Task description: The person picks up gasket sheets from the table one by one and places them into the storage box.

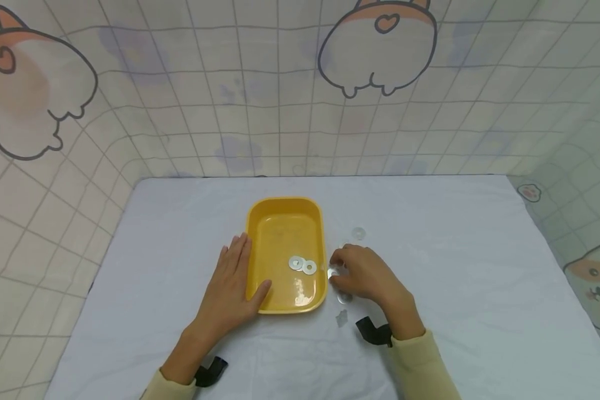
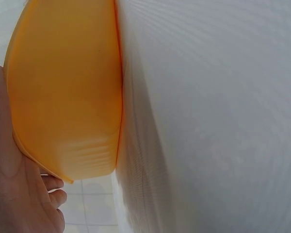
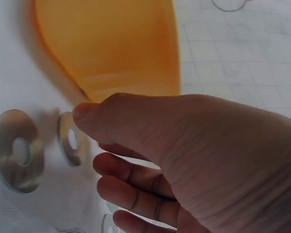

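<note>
The yellow tray [image 1: 275, 233] is sitting a little left of the middle of the desk [image 1: 430, 233], its far rim lying near the desk's far edge. The left hand [image 1: 232, 291] is lying along its left side, probably to steady it: the fingers are straight, close together and gripping nothing, while the palm is touching the rim and the thumb is reaching over the near left part.

Two washers [image 1: 291, 261] are resting inside, toward the tray's right wall. More are lying just outside that wall, perhaps for a short reach: one pale washer [image 1: 363, 234] toward the desk's far edge, another [image 1: 344, 298] toward the near side. The right hand [image 1: 365, 272] is bending over them, fingers curling, thumb tip meeting a small washer [image 3: 64, 136]; whether it is pinching that one, I cannot tell.
</note>
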`<state>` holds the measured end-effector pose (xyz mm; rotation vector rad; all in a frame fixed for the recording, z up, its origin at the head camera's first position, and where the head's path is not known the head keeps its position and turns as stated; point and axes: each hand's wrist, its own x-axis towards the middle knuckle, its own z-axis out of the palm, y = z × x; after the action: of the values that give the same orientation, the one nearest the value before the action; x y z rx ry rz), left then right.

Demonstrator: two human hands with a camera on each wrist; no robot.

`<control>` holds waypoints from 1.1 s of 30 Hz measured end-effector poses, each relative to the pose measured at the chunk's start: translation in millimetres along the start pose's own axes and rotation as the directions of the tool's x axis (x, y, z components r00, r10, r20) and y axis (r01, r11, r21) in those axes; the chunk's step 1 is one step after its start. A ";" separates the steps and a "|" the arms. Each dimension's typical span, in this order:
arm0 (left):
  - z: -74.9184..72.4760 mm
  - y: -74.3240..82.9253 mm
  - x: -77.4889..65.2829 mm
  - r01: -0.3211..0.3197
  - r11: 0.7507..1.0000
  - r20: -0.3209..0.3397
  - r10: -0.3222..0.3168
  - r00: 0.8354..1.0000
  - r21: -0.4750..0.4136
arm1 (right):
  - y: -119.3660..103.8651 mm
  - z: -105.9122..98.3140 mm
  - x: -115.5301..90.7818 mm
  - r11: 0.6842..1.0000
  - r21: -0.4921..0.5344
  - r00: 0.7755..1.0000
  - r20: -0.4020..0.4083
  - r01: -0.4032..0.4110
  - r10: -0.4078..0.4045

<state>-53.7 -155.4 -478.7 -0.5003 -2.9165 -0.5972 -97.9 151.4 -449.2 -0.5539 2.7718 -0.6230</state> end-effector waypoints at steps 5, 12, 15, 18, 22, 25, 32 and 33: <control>0.2 0.7 0.3 0.001 1.000 0.004 -0.001 1.000 -0.002 | -1.7 3.7 -1.0 0.999 -0.041 1.000 0.019 -0.020 0.021; 1.1 1.1 1.0 -0.005 1.000 0.002 0.005 1.000 0.006 | -1.3 4.8 -1.8 0.998 -0.053 1.000 0.009 -0.028 0.028; 1.6 0.8 1.0 0.000 1.000 0.007 0.000 1.000 0.009 | -2.0 5.3 -1.5 0.997 -0.064 0.999 0.004 -0.036 0.037; 1.5 0.8 0.7 0.008 1.000 0.013 -0.008 1.000 0.008 | -5.4 6.2 -0.3 0.996 -0.083 0.999 -0.004 -0.044 0.043; 0.8 1.1 0.1 0.013 1.000 0.015 -0.013 1.000 0.006 | -11.3 10.0 1.3 0.991 -0.127 0.999 -0.024 -0.046 0.043; 0.5 0.8 0.0 0.009 1.000 0.009 -0.009 1.000 0.007 | -14.8 14.3 1.9 0.985 -0.162 0.998 -0.046 -0.060 0.053; 0.4 0.3 -0.8 0.010 1.000 0.013 -0.010 1.000 -0.003 | -21.5 17.7 1.7 0.978 -0.172 0.992 -0.071 -0.115 0.104; 0.3 0.3 -1.0 0.012 1.000 0.014 -0.012 1.000 -0.004 | -22.2 18.0 1.5 0.978 -0.174 0.992 -0.074 -0.118 0.107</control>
<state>-52.6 -155.3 -479.0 -0.4893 -2.9347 -0.6036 -86.8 125.7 -455.2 -0.4143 2.9135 -0.3764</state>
